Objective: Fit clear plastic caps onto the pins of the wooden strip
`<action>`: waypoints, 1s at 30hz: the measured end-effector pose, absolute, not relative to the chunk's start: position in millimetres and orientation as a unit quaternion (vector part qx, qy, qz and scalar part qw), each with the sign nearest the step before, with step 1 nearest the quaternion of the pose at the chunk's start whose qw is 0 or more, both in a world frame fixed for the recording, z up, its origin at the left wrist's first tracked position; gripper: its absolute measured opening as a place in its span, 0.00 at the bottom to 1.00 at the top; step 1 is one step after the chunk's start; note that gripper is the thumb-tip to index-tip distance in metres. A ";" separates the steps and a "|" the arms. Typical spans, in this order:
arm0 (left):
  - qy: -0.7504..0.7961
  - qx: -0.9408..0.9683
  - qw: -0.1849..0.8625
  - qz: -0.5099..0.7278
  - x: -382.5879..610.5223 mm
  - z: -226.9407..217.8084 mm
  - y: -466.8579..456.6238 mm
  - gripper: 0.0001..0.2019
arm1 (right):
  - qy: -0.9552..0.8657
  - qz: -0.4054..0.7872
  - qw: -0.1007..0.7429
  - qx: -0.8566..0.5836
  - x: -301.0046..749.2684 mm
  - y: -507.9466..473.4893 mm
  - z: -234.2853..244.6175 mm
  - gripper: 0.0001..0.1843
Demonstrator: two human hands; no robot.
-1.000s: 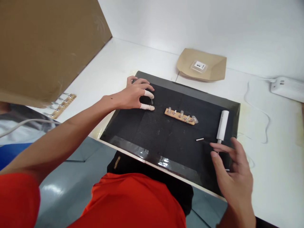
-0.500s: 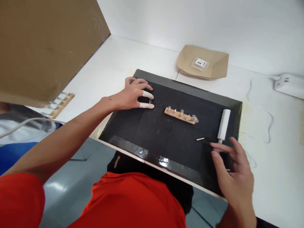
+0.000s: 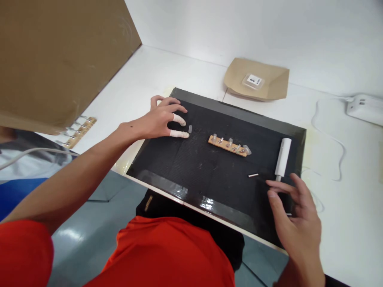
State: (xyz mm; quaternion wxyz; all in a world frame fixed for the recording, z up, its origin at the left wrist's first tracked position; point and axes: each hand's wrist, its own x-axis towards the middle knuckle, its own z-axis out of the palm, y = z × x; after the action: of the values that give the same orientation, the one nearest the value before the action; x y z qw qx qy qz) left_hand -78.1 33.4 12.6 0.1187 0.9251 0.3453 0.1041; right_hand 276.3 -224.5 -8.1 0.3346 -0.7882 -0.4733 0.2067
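My left hand (image 3: 161, 119) rests at the far left of a black mat (image 3: 191, 167), fingers apart, with white finger cots on thumb and forefinger. A small clear part (image 3: 190, 128) stands on the mat just right of those fingertips, not touched. A tan strip with several clear parts (image 3: 229, 145) lies in the mat's middle. My right hand (image 3: 291, 217) hovers open over the mat's near right corner, fingertips just below a white pen-like tool (image 3: 283, 158). A short white stick (image 3: 253, 175) lies left of the tool's tip.
A large cardboard sheet (image 3: 56, 59) leans at the left. Another tan strip of parts (image 3: 77, 132) lies on the white table under it. A brown paper tray holding a small clear packet (image 3: 255, 83) sits at the back. A white power adapter (image 3: 363, 107) with cable is at far right.
My left thumb and forefinger held the small clear part; now they have let go and drawn back left, leaving it standing on the mat. My right hand barely moved.
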 end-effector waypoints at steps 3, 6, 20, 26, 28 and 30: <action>0.320 0.938 0.095 0.097 -70.6 11.1 33.5 0.32 | -0.475 0.216 0.334 -0.785 275.5 -223.0 -9.3 0.39; 0.303 0.946 0.098 0.066 -63.2 8.9 34.0 0.28 | -0.484 0.210 0.333 -0.782 274.9 -222.2 -10.8 0.37; 0.323 0.935 0.094 0.116 -76.6 13.3 28.7 0.17 | -0.487 0.167 0.344 -0.785 269.4 -217.4 -6.4 0.33; 0.356 0.921 0.120 0.103 -73.5 13.7 30.1 0.31 | -0.488 0.168 0.342 -0.785 269.4 -219.0 -7.0 0.32; 0.373 0.915 0.128 0.089 -72.1 14.3 29.0 0.36 | -0.489 0.166 0.344 -0.784 270.5 -220.1 -7.1 0.32; 0.378 0.913 0.130 0.085 -71.4 13.8 28.2 0.38 | -0.492 0.162 0.345 -0.783 271.4 -220.7 -7.4 0.31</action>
State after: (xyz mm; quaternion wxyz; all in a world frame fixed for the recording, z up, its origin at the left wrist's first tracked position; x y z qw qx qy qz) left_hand -71.4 28.2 13.8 0.1300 0.9127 0.3779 0.0848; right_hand 271.4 -220.7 -7.4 0.3455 -0.7825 -0.4919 0.1622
